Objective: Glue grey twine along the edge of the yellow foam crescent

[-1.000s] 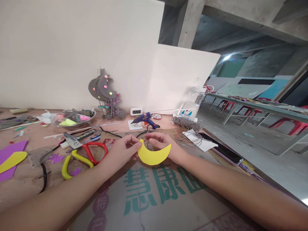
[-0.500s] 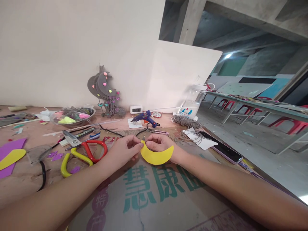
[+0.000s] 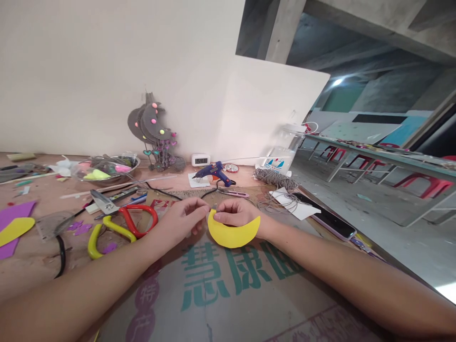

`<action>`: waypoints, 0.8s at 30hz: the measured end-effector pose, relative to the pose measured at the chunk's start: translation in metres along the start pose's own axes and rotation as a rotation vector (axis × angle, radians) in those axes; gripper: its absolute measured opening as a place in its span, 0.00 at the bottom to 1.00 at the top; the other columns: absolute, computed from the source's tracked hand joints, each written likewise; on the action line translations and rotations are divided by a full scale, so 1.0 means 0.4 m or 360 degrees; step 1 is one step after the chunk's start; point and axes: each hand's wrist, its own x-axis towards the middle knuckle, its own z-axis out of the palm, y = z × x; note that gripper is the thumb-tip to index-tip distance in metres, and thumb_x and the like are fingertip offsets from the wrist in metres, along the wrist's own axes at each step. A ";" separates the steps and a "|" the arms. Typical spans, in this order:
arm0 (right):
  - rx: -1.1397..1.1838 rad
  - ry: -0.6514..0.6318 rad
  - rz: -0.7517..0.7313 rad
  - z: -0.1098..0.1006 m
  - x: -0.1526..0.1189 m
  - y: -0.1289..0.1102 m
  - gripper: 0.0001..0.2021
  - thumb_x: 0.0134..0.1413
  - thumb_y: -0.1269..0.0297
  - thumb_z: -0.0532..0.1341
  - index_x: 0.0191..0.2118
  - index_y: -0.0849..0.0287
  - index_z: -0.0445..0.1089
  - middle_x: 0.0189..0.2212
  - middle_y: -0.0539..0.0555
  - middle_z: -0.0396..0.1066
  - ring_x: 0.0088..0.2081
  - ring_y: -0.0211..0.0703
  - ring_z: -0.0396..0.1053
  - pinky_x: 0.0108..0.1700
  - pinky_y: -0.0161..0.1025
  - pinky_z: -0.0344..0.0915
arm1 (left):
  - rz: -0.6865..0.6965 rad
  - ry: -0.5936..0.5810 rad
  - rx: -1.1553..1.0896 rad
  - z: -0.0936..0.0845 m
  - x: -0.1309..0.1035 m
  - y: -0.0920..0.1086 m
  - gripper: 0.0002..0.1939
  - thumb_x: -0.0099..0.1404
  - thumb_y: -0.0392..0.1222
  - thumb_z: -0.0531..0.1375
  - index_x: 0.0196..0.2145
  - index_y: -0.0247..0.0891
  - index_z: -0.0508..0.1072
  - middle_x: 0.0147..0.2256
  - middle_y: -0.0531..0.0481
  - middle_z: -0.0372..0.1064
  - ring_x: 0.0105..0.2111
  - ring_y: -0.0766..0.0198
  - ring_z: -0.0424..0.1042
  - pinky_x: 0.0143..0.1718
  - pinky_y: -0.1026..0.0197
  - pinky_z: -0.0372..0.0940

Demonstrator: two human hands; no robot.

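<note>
A yellow crescent cut-out (image 3: pixel 233 236), like a moon of felt or foam sheet, is held above the cardboard by my right hand (image 3: pixel 237 212). The right thumb lies across its front near the upper left tip, with the other fingers behind. A small grey bit (image 3: pixel 213 207) shows at that tip. Close against the tip's left side is my left hand (image 3: pixel 187 216), thumb and forefinger pinched together; whatever is between them is too small to make out. Beyond the hands lies a blue glue gun (image 3: pixel 213 173), its nozzle over a white paper square (image 3: pixel 198 180).
Scissors (image 3: pixel 126 223) with red and yellow handles lie left, near purple and yellow sheets (image 3: pixel 16 230). A bowl (image 3: pixel 107 171) and grey crescent ornaments (image 3: pixel 153 128) stand behind. Right are grey cord (image 3: pixel 276 179), a phone (image 3: pixel 333 221) and a plastic jar (image 3: pixel 283 149). Printed cardboard (image 3: pixel 235 308) covers the front.
The crescent has tilted and shifted slightly right, and my right thumb now lies over its front. My left fingertips have drawn slightly left from the crescent's tip.
</note>
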 end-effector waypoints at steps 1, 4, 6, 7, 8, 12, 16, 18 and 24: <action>-0.0010 -0.0012 0.0016 0.002 -0.002 -0.002 0.14 0.40 0.55 0.66 0.27 0.62 0.68 0.21 0.48 0.69 0.21 0.33 0.66 0.21 0.29 0.60 | 0.0025 0.0036 0.0012 -0.002 0.002 -0.002 0.13 0.58 0.50 0.54 0.31 0.37 0.69 0.19 0.56 0.61 0.19 0.70 0.60 0.21 0.68 0.58; -0.0054 -0.0028 0.0057 0.009 -0.007 -0.011 0.14 0.39 0.55 0.66 0.26 0.62 0.68 0.21 0.48 0.69 0.21 0.32 0.65 0.21 0.28 0.60 | 0.0052 0.0080 0.0079 -0.007 0.008 -0.008 0.14 0.58 0.51 0.55 0.31 0.37 0.71 0.19 0.56 0.60 0.20 0.70 0.60 0.21 0.68 0.55; -0.0073 -0.0033 0.0078 0.012 -0.010 -0.016 0.14 0.39 0.55 0.66 0.26 0.62 0.68 0.21 0.48 0.68 0.21 0.31 0.65 0.21 0.28 0.60 | 0.0061 0.0081 0.0125 -0.009 0.009 -0.008 0.14 0.57 0.51 0.56 0.30 0.36 0.71 0.19 0.56 0.61 0.21 0.70 0.60 0.22 0.68 0.54; -0.0086 -0.0041 0.0085 0.013 -0.010 -0.017 0.14 0.39 0.55 0.66 0.26 0.62 0.68 0.21 0.48 0.68 0.21 0.31 0.65 0.21 0.28 0.59 | 0.0063 0.0084 0.0146 -0.010 0.009 -0.006 0.14 0.57 0.51 0.56 0.29 0.36 0.72 0.20 0.56 0.61 0.22 0.69 0.60 0.22 0.68 0.54; -0.0100 -0.0049 0.0088 0.012 -0.010 -0.018 0.14 0.39 0.55 0.66 0.26 0.62 0.68 0.21 0.48 0.68 0.21 0.31 0.64 0.20 0.28 0.59 | 0.0060 0.0085 0.0168 -0.010 0.008 -0.004 0.15 0.57 0.51 0.56 0.29 0.36 0.72 0.20 0.56 0.61 0.22 0.69 0.60 0.23 0.68 0.54; -0.0177 -0.0085 0.0093 0.012 -0.010 -0.023 0.13 0.39 0.56 0.66 0.26 0.61 0.68 0.21 0.47 0.68 0.20 0.31 0.63 0.20 0.28 0.58 | 0.0052 0.0078 0.0252 -0.010 0.003 0.010 0.15 0.55 0.51 0.57 0.28 0.36 0.73 0.21 0.55 0.64 0.23 0.68 0.61 0.24 0.67 0.55; -0.0212 -0.0116 0.0102 0.016 -0.011 -0.029 0.11 0.40 0.58 0.65 0.25 0.62 0.68 0.19 0.47 0.67 0.20 0.30 0.63 0.20 0.28 0.58 | 0.0063 0.0063 0.0316 -0.010 0.000 0.015 0.15 0.54 0.52 0.58 0.28 0.37 0.73 0.23 0.54 0.66 0.23 0.68 0.62 0.24 0.67 0.55; -0.0208 -0.0124 0.0107 0.016 -0.012 -0.031 0.11 0.41 0.58 0.65 0.25 0.62 0.68 0.20 0.47 0.67 0.20 0.30 0.63 0.21 0.28 0.58 | 0.0050 0.0066 0.0339 -0.010 0.000 0.014 0.14 0.54 0.51 0.58 0.28 0.37 0.73 0.23 0.54 0.67 0.24 0.68 0.62 0.25 0.67 0.56; 0.0111 -0.0271 -0.0053 0.004 -0.011 -0.022 0.13 0.46 0.56 0.63 0.30 0.63 0.68 0.21 0.47 0.66 0.22 0.29 0.62 0.23 0.28 0.57 | 0.0004 0.0105 0.0272 -0.011 0.004 0.004 0.14 0.56 0.52 0.57 0.28 0.37 0.72 0.22 0.56 0.64 0.23 0.69 0.60 0.25 0.67 0.55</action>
